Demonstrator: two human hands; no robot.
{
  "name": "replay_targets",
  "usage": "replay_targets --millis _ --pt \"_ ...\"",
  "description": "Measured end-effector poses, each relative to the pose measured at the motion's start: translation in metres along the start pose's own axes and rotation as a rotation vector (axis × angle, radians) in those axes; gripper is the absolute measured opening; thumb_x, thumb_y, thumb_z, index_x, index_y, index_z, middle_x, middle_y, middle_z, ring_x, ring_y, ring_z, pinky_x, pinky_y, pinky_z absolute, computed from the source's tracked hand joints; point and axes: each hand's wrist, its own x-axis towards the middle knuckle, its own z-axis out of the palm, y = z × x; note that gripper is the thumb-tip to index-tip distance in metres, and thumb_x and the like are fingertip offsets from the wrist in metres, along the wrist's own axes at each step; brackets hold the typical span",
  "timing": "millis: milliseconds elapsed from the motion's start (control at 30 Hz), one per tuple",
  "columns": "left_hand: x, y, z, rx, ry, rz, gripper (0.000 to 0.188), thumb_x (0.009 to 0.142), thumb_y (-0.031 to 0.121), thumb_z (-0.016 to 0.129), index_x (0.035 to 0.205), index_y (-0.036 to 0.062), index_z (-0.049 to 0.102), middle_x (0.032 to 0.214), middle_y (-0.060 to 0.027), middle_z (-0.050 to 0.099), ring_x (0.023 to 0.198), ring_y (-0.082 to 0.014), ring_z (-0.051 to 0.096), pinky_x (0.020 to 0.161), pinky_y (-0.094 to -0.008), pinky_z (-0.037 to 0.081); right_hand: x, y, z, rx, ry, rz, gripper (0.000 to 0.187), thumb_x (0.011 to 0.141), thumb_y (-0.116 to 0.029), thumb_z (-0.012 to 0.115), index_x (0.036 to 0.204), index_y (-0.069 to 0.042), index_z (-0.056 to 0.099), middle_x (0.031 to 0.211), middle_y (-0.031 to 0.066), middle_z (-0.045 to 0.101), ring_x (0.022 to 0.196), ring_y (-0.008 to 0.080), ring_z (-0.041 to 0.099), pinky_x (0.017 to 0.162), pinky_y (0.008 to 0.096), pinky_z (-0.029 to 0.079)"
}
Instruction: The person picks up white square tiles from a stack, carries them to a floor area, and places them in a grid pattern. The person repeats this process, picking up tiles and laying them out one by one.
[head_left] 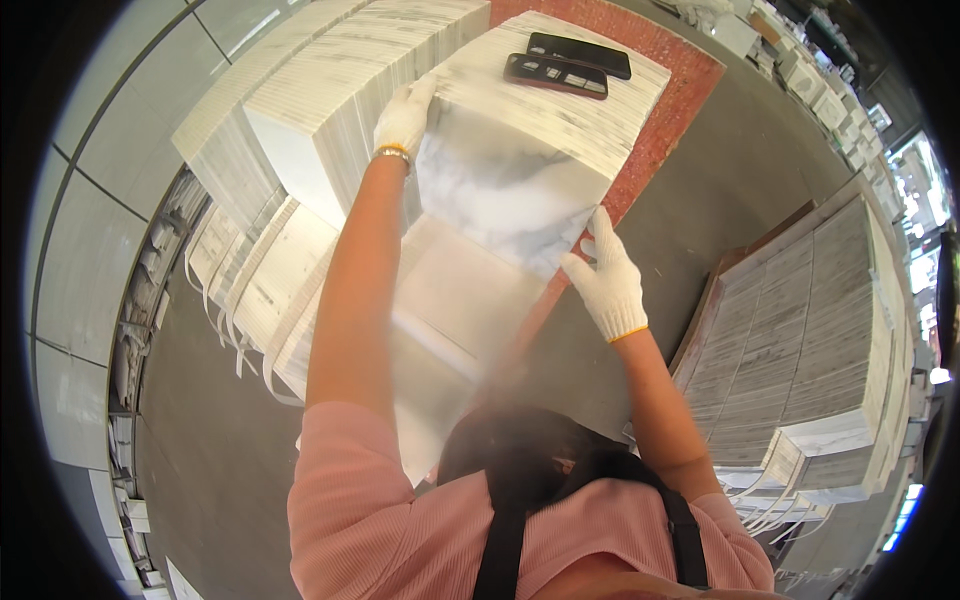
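Note:
A square marble tile (500, 185), white with soft grey veins, stands upright at the near face of a stack of marble tiles (560, 115). My left hand (404, 118), in a white knit glove, is closed over the tile's upper left edge, beside the neighbouring stack. At its right edge my right hand (608, 285), gloved likewise, grips near the corner, thumb apart from the fingers. Some of the right fingertips are hidden by the tile. Two dark phones (580, 55) lie side by side on top of the stack.
More tile stacks (330, 100) stand close on the left, with strapped bundles (270, 270) below them. A red board (672, 130) runs along the stack's right side. Another large tile stack (790, 320) stands right across the grey floor (740, 170). A paler ledge (450, 290) lies below the tile.

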Motion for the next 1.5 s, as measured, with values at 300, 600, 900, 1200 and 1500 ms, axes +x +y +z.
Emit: replay_targets --millis 300,600,900,1200,1500 --pt "-0.008 0.005 0.004 -0.014 0.088 -0.005 0.062 0.090 0.056 0.052 0.130 0.0116 0.067 0.137 -0.0153 0.063 0.126 -0.0348 0.056 0.107 -0.0386 0.040 -0.003 -0.015 0.024 0.070 0.051 0.077 0.090 0.087 -0.017 0.071 0.158 0.003 0.020 0.150 0.0251 0.045 0.131 0.0325 0.058 0.100 0.0374 0.052" --pt "-0.028 -0.027 -0.008 -0.235 0.156 0.097 0.052 0.100 0.043 0.049 0.132 0.0043 0.064 0.136 -0.0128 0.063 0.127 -0.0267 0.056 0.109 -0.0350 0.039 -0.022 -0.002 0.025 0.238 0.092 0.074 0.069 0.088 -0.016 0.070 0.149 0.001 0.042 0.137 0.0212 0.058 0.121 0.0273 0.063 0.096 0.0344 0.053" --pt "-0.036 -0.195 -0.019 -0.522 -0.205 -0.016 0.077 0.102 0.061 0.046 0.145 -0.0035 0.048 0.138 -0.0120 0.057 0.124 -0.0212 0.053 0.107 -0.0332 0.040 0.008 0.066 0.078 -0.121 -0.097 0.076 0.041 0.084 -0.028 0.080 0.118 -0.006 0.071 0.109 0.0077 0.075 0.097 0.0202 0.071 0.086 0.0317 0.054" --pt "-0.120 -0.126 -0.101 -0.140 -0.068 0.010 0.074 0.099 0.062 0.054 0.132 -0.0038 0.063 0.119 -0.0089 0.067 0.109 -0.0189 0.059 0.099 -0.0320 0.045 -0.027 0.057 0.027 0.383 -0.429 -0.017 0.046 0.083 -0.027 0.082 0.115 0.003 0.068 0.106 0.0077 0.074 0.095 0.0175 0.067 0.083 0.0347 0.054" --pt "-0.332 -0.087 -0.177 -0.474 0.065 -0.387 0.043 0.106 0.032 0.054 0.131 -0.0025 0.061 0.128 -0.0080 0.066 0.118 -0.0171 0.061 0.100 -0.0318 0.051 -0.107 0.056 0.031 1.288 -0.688 0.268 0.066 0.102 -0.040 0.061 0.146 0.006 0.045 0.142 0.0150 0.056 0.126 0.0259 0.057 0.110 0.0387 0.044"
